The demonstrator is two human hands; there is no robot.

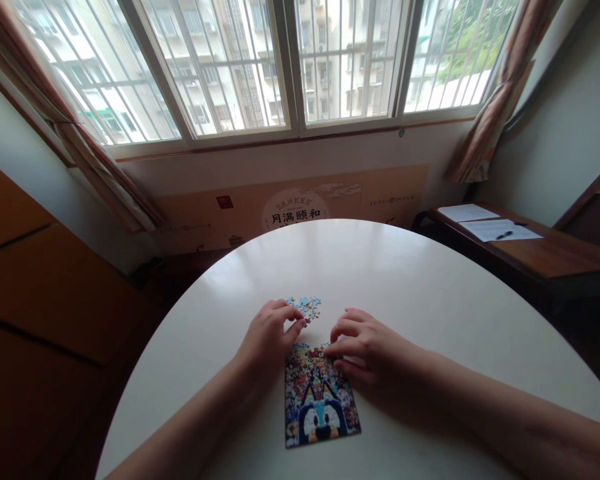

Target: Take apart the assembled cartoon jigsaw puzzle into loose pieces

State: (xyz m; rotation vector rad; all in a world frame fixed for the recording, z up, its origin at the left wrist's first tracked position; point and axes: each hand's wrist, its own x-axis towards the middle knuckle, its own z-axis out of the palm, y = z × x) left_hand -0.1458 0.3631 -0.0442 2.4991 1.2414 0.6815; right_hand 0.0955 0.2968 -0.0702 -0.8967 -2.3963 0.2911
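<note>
A nearly assembled jigsaw puzzle [323, 400] lies flat near me, its picture a blue cartoon dog's face below many small colourful figures. Its far edge is uneven. Beyond it is a small heap of loose puzzle pieces [307, 307], mostly light blue. At the near left side of that heap, my left hand [275, 330] has thumb and index finger pinched at a small piece, mostly hidden by the fingertips. My right hand [363, 343] rests by the puzzle's upper right corner, fingers bent and apart, the index fingertip at its far edge. I see nothing held in it.
Everything lies on a round white table [420, 287]. To the right stands a brown wooden desk [560, 257] with paper sheets [500, 230] and a dark pen [505, 235]. Behind the table are a printed cardboard panel [380, 193] and a barred window [350, 60] with curtains [500, 100].
</note>
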